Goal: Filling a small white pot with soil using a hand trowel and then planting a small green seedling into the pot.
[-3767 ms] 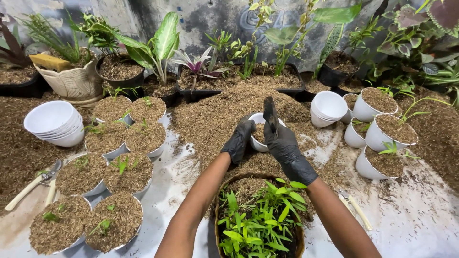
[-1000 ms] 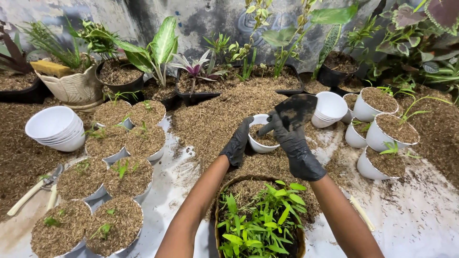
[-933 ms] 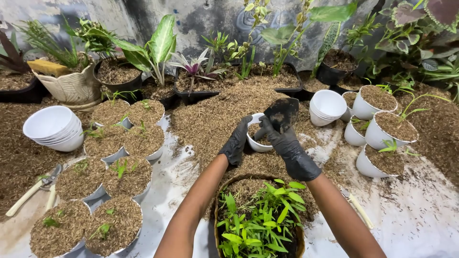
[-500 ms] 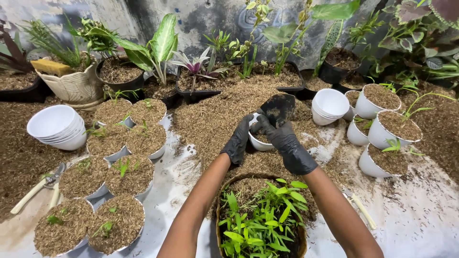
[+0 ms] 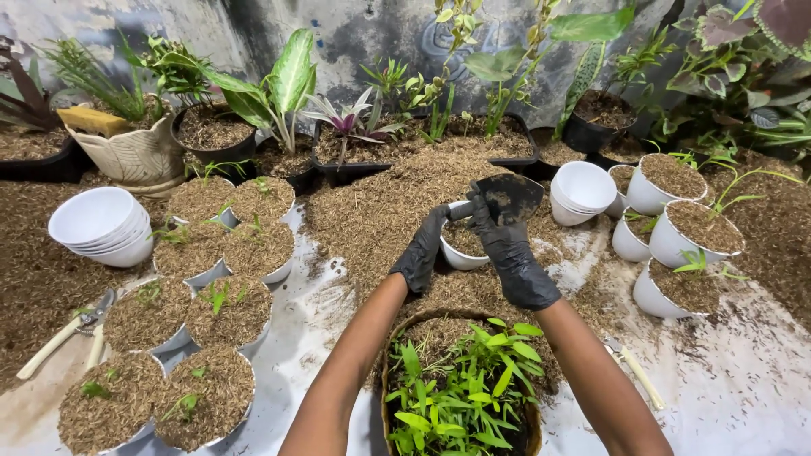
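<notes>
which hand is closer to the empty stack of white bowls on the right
Right. The right hand, holding a dark trowel, is just left of the stack; the left hand sits farther left, gripping the small white pot.

Single head view, looking down and forward, close over potting floor (image 5: 743,380).

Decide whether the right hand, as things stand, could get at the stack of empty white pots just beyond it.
Probably yes. The stack of empty white pots sits just right of the right hand with nothing between them. However, that hand already grips a black trowel, so it isn't free to grasp.
</notes>
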